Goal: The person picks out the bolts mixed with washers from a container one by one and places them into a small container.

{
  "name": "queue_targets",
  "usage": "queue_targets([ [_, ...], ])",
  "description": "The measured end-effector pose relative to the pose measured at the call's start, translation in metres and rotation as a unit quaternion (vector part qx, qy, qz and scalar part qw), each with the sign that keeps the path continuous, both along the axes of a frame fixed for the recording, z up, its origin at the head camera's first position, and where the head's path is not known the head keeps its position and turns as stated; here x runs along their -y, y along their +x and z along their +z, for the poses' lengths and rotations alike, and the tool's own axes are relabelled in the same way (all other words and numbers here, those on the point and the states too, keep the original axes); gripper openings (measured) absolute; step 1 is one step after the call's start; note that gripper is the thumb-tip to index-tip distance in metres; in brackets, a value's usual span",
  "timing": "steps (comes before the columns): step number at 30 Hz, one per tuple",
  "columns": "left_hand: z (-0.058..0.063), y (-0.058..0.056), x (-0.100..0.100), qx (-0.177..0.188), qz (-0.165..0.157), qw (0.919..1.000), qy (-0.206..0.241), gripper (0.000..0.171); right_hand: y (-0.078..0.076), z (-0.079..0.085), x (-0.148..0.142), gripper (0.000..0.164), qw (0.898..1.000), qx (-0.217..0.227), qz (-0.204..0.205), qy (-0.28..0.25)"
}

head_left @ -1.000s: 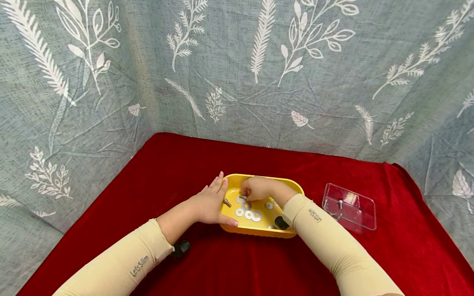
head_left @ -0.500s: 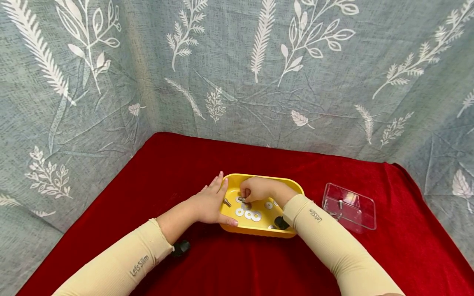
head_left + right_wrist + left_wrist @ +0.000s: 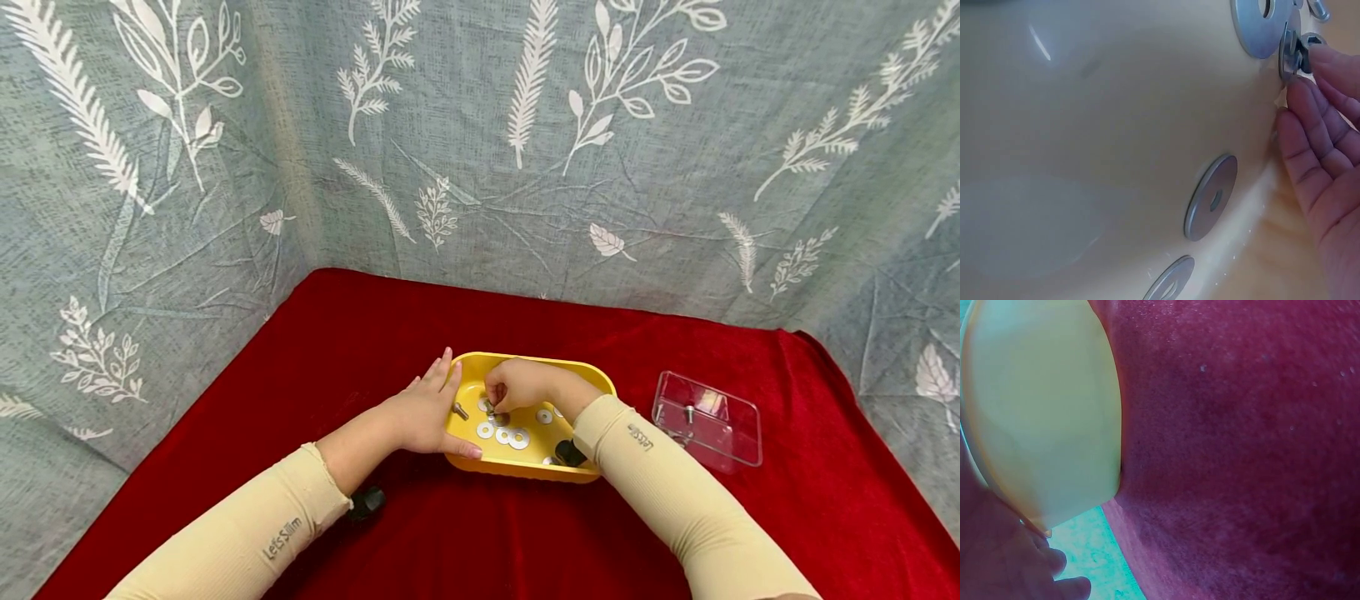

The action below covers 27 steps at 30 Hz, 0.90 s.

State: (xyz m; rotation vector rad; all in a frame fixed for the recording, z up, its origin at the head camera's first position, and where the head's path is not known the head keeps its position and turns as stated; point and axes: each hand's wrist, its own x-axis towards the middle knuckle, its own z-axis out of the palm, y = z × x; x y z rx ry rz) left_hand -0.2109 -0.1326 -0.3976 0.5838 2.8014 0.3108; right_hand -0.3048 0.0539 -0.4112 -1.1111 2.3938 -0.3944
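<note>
My left hand (image 3: 427, 417) rests against the left end of a yellow tray (image 3: 525, 469), fingers straight and thumb across the front rim. Inside the tray, my right hand (image 3: 519, 383) pinches a small metal bolt (image 3: 490, 407). In the right wrist view the bolt's socket head (image 3: 1312, 41) shows at the thumb, and a tilted washer (image 3: 1289, 53) stands beside the fingertips. Whether the washer is held too, I cannot tell. Several flat washers (image 3: 518, 438) lie on the tray floor. Another bolt (image 3: 460, 411) lies near the tray's left wall.
A black object (image 3: 570, 452) sits in the tray's front right corner, partly behind the right sleeve. To the right stands a clear plastic box (image 3: 720, 450) with a bolt (image 3: 689, 412) in it. Another black object (image 3: 369, 502) lies beside the left sleeve on red cloth (image 3: 480, 542).
The bolt in my right fingers has turned from lying nearly flat to a steeper tilt, and the washer near the fingertips has shifted. My left hand and the tray stay put.
</note>
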Motion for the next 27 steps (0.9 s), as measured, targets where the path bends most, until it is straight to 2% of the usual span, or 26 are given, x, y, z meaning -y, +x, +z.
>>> queue_targets([
  [2, 0.0003, 0.0003, 0.0000, 0.002, 0.001, 1.0000, -0.001, 0.126, -0.0001, -0.0005, -0.0002, 0.011, 1.000, 0.003, -0.003, -0.007],
  [8, 0.0004, 0.0003, -0.0002, 0.004, -0.002, 1.0000, -0.004, 0.127, 0.0008, -0.0013, 0.0007, 0.031, 1.000, 0.000, -0.004, -0.003],
  [18, 0.0012, 0.0005, -0.0001, 0.004, -0.005, 1.0000, -0.001, 0.125, 0.0036, 0.0002, 0.0046, 0.030, 1.000, 0.005, -0.004, 0.003],
  [23, 0.0006, 0.0010, 0.0000, 0.004, -0.003, 1.0000, 0.000, 0.126, 0.0030, -0.0005, 0.0030, 0.037, 1.000, 0.010, -0.020, -0.010],
  [27, -0.0001, 0.0003, 0.0001, 0.000, -0.007, 1.0000, -0.002, 0.126, 0.0025, -0.0004, 0.0038, 0.039, 1.000, 0.010, -0.014, -0.009],
])
